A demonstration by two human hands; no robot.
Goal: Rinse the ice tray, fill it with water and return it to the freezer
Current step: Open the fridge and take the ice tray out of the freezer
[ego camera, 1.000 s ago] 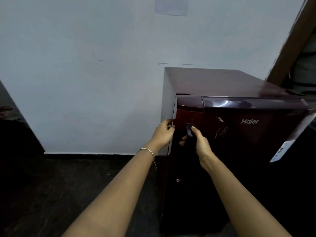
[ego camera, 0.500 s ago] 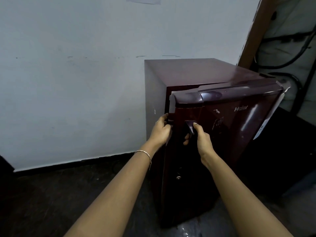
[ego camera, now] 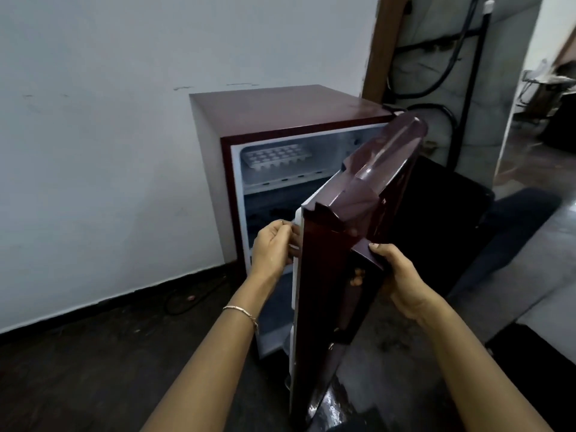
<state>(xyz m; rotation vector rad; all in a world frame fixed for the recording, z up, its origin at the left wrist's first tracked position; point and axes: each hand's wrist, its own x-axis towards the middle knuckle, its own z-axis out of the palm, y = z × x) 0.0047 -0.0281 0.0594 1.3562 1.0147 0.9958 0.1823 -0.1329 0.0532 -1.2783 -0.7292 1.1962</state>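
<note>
White plastic ice tray with rows of small round cells lies flat inside the freezer compartment, the top section of a small maroon fridge. The tray sits toward the left of that compartment, above and well behind both hands, and neither hand touches it.

The fridge door stands open, hinged on the right, its glossy maroon face turned toward the camera's right. The left hand holds the door's free edge from the inner side, fingers curled round the white lining strip. The right hand grips the door from its outer face at about the same height, thumb lying on top of the handle ridge and fingers wrapped out of sight beneath it. Both forearms reach forward and up from the bottom of the view, one on each side of the door. A thin bracelet circles the left wrist.

The fridge stands on a dark floor, its back to a pale wall with a black skirting band. A dark cord lies on the floor by the wall. Right of the fridge, a brown wooden frame borders a pillar hung with black cables, and beyond it a brighter room opens.
</note>
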